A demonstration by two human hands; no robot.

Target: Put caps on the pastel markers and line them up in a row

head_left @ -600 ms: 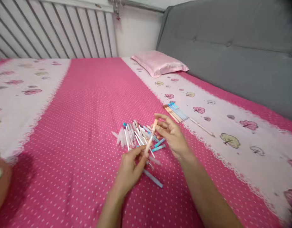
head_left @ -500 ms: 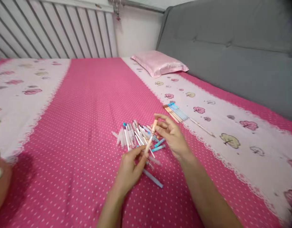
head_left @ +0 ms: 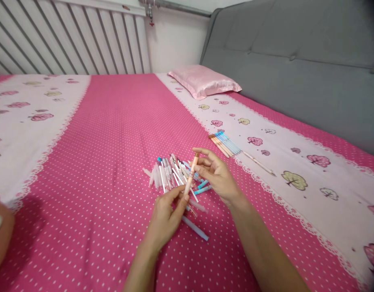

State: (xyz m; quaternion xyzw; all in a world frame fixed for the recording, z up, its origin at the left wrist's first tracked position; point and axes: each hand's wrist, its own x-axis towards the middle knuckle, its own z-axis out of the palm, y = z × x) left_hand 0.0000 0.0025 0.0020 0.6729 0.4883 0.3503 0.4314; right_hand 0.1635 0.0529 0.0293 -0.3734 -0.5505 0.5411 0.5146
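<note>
Pen in hand: a slim cream-and-peach pen (head_left: pixel 191 174) with a brown top end stands at a slant between both hands, above the near right side of the loose pile, its top leaning toward the right hand.
Left hand: the left hand (head_left: pixel 166 214) pinches the pen's lower end, thumb on the near side and index finger opposite; the other fingers are mostly hidden beneath.
Right hand: the right hand (head_left: pixel 219 178) grips the upper part, thumb tip against the barrel's right side; the index finger arches over, its tip at the brown end, and the remaining fingers curl behind.
Loose pile: pens and clear barrels (head_left: pixel 167 174) lie heaped beyond the left hand, with turquoise pieces (head_left: pixel 203 189) under the right.
Near side: a pale blue-grey tube (head_left: pixel 196 229) lies just right of the left hand.
Sorted row: orange and blue pens (head_left: pixel 225 144) lie side by side past the right hand, a whitish pen (head_left: pixel 259 163) at their near end.
Surroundings: pink dotted bedspread (head_left: pixel 114 134), satin pillow (head_left: pixel 205 81), grey headboard (head_left: pixel 296 85), white radiator (head_left: pixel 74 40).
</note>
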